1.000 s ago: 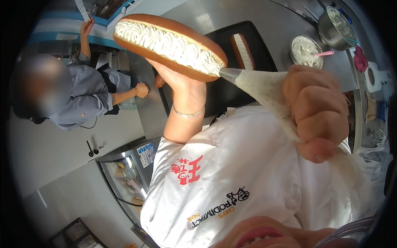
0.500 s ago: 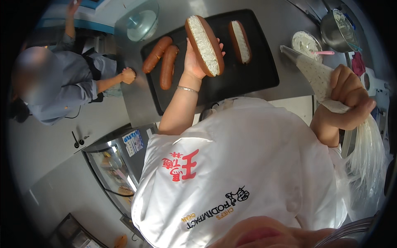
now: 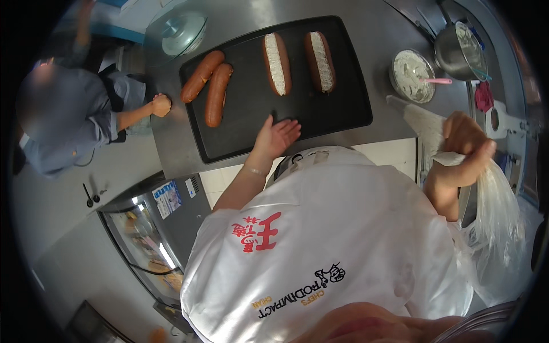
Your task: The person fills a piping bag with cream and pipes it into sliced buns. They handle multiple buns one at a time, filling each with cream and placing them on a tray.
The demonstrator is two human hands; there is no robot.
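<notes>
Palm up with fingers spread, my left hand (image 3: 277, 136) is empty over the near edge of the black tray (image 3: 329, 114). Beyond it lies a brown bread roll filled with white cream (image 3: 277, 66), beside a second cream-filled roll (image 3: 320, 62) to its right. Two more brown rolls, a rear roll (image 3: 203, 76) and a front roll (image 3: 219, 95), lean together at the tray's left; no cream shows on them. At the right, my right hand (image 3: 464, 143) is closed round a clear piping bag (image 3: 426, 123) of speckled white cream, its tip pointing up-left and its loose end hanging down.
A bowl of cream (image 3: 409, 74) with a pink-handled spatula (image 3: 437, 81) stands right of the tray, near a metal pan (image 3: 457, 51). A glass bowl (image 3: 184, 34) is at the back left. Another person (image 3: 86, 114) stands at the counter's left side.
My left hand has set the cream-filled roll down on the tray beside the other filled one, let go and drawn back toward me. My right hand keeps hold of the piping bag.
</notes>
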